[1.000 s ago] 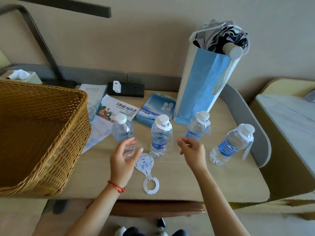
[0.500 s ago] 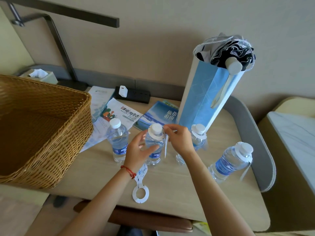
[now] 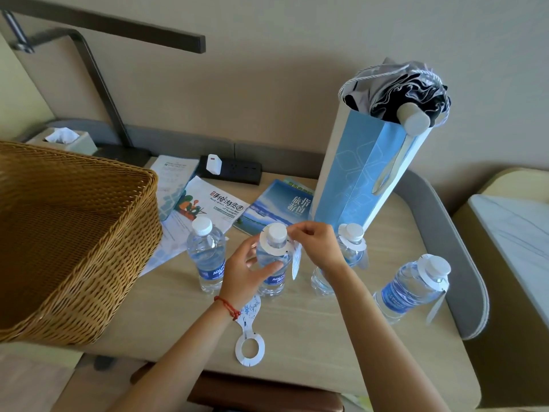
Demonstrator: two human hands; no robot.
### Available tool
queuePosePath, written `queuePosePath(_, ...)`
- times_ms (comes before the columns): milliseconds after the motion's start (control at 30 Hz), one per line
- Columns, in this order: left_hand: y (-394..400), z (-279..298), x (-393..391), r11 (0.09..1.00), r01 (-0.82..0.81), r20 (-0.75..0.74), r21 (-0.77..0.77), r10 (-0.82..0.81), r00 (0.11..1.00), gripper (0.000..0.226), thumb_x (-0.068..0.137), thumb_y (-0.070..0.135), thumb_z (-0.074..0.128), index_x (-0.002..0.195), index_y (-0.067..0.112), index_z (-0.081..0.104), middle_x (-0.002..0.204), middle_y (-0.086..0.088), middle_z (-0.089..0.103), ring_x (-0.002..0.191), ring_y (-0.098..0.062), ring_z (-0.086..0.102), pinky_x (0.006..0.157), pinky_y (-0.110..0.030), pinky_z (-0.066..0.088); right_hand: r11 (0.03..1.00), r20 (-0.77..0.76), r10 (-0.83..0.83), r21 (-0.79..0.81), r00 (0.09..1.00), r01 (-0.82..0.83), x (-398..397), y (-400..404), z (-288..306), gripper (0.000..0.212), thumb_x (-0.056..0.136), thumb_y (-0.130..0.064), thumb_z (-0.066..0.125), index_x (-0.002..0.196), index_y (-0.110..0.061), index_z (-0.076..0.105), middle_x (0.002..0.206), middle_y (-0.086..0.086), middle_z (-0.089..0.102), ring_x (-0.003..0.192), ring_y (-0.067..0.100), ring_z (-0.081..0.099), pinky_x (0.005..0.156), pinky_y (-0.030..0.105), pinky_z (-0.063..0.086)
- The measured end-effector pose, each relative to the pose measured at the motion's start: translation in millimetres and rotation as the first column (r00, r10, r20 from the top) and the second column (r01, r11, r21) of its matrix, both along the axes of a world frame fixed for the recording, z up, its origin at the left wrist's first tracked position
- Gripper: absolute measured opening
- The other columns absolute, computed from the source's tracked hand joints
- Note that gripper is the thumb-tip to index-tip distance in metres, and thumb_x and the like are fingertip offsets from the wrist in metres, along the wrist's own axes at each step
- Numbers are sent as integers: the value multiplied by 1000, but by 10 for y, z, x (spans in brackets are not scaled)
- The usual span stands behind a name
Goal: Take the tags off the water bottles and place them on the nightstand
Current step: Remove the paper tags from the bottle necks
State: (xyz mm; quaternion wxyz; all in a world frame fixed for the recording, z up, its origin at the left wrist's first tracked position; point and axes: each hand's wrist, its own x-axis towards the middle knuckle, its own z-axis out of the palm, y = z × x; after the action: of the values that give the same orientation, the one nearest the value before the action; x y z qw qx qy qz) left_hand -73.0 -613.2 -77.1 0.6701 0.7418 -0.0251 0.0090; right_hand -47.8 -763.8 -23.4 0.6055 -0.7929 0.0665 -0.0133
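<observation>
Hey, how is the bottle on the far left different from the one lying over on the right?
The far-left bottle stands upright; the right-hand bottle is tipped over, leaning toward the table's raised edge. The far-left bottle's neck is bare, while the right-hand bottle wears a white tag around its neck, its tail hanging down. Both are clear plastic with white caps and blue labels, and neither hand touches either.

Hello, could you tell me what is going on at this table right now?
A person is taking paper tags off water bottles. The left hand steadies the second bottle from the left, while the right hand pinches the tag that rings its neck. One removed tag already lies flat on the table. The leftmost bottle has no tag; the two bottles on the right still wear theirs.
</observation>
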Motion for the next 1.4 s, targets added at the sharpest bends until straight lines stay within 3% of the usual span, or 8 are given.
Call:
queuePosePath(200,9,-12,8,1000,23,-31,21,-22,999,54,69,9,78,117,14,55,119,-10,62,113,-25,57,96,-46,48,1000,81,-10,10,997,9,-2,6,75,15,85,-9,61,72,-12,67,66,-5,63,61,3,56,54,7,45)
queuePosePath(533,26,11,11,999,48,-41,24,-47,998,59,69,9,78,122,8,52,123,-13,60,115,-27,55,98,-52,44,1000,173,-3,30,985,-3,-174,-28,262,18,85,-7,61,70,-14,67,63,-6,64,54,-5,56,54,7,45)
queuePosePath(633,32,27,4,998,62,-41,-20,-63,997,61,69,5,77,124,8,50,124,-13,58,116,-25,55,99,-50,44,996,118,-63,66,991,56,-387,-158,130,26,85,-5,61,63,-18,65,51,-14,61,49,-5,52,52,7,41)
queuePosePath(733,38,38,-1,995,68,-52,-72,-72,996,61,68,3,76,123,12,50,125,-12,58,113,-19,57,97,-36,47,993,31,-113,49,993,111,-619,-295,-98,29,84,-4,61,58,-17,63,51,-13,58,47,-5,48,52,6,39)
queuePosePath(900,27,48,-11,997,67,-27,-47,-68,997,56,70,5,76,117,20,52,114,-5,64,107,-15,61,89,-25,51,975,-193,-194,-145,962,167,-812,-390,-631,18,81,-9,63,65,-2,68,56,1,58,52,6,48,52,13,39)
queuePosePath(1133,25,76,-43,998,68,15,13,-69,998,58,73,4,74,125,10,49,122,-13,60,109,-22,59,94,-37,48,954,-423,-278,-224,863,197,-871,-368,-1211,22,80,-12,57,67,4,61,62,7,51,60,15,41,48,17,34)
queuePosePath(1300,25,71,-90,996,41,63,82,-46,997,60,74,6,73,128,4,46,126,-16,57,116,-26,55,98,-46,47,938,-401,-341,-208,850,278,-923,-396,-1230,19,81,-12,57,66,-4,64,64,5,59,60,13,47,48,15,36)
queuePosePath(1400,41,100,-203,993,-30,188,114,9,982,54,74,4,73,123,6,50,123,-10,55,115,-25,53,94,-38,48,928,-346,-370,-188,862,322,-989,-441,-1128,11,84,-12,60,76,-12,68,75,0,66,67,11,55,56,18,40)
